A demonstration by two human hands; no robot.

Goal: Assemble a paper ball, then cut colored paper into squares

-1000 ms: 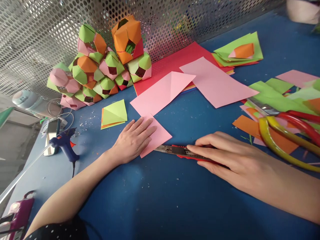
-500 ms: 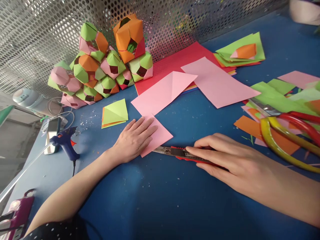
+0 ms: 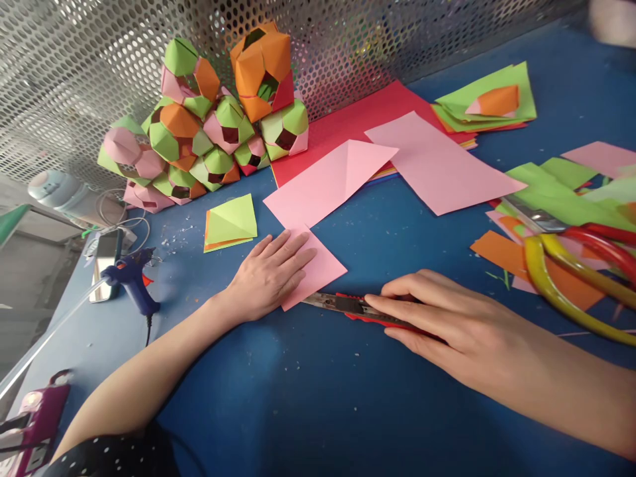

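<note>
My left hand (image 3: 271,275) lies flat with fingers stretched over a pink sheet of paper (image 3: 325,264) on the blue table. In my right hand (image 3: 437,318) is a red and black utility knife (image 3: 355,306), held low and pointing left. Its blade meets the lower edge of the pink paper, and the tip is at or under that edge. Just beyond my left hand sit stacked green and orange paper squares (image 3: 231,224). A larger creased pink sheet (image 3: 328,179) touches the top corner of the paper under my hand.
Folded paper balls (image 3: 179,136) are piled against a perforated metal panel (image 3: 338,53). Yellow- and red-handled scissors (image 3: 546,265) lie on paper scraps at right. A blue glue gun (image 3: 134,285), a phone (image 3: 105,258) and a purple power strip (image 3: 44,417) are at left.
The knife has slid slightly left along the lower edge of the pink paper. My left hand stays pressed on the paper. The whole view has shifted a little.
</note>
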